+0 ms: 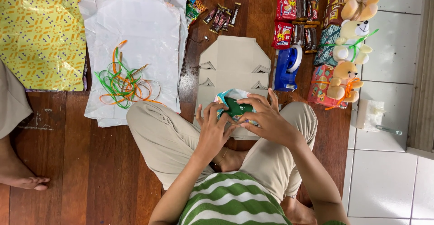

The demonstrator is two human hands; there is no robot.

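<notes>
Striped green shirt sits nearest; beyond it I see my left hand and right hand both gripping a small green packet above the flat cardboard box, blue tape dispenser just right.

Tape dispenser beside cardboard

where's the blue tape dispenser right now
In the head view the blue tape dispenser sits on the wooden floor, right of centre, between the flat grey cardboard box and the wrapped gifts topped with teddy bears, just below the snack packets.
</notes>
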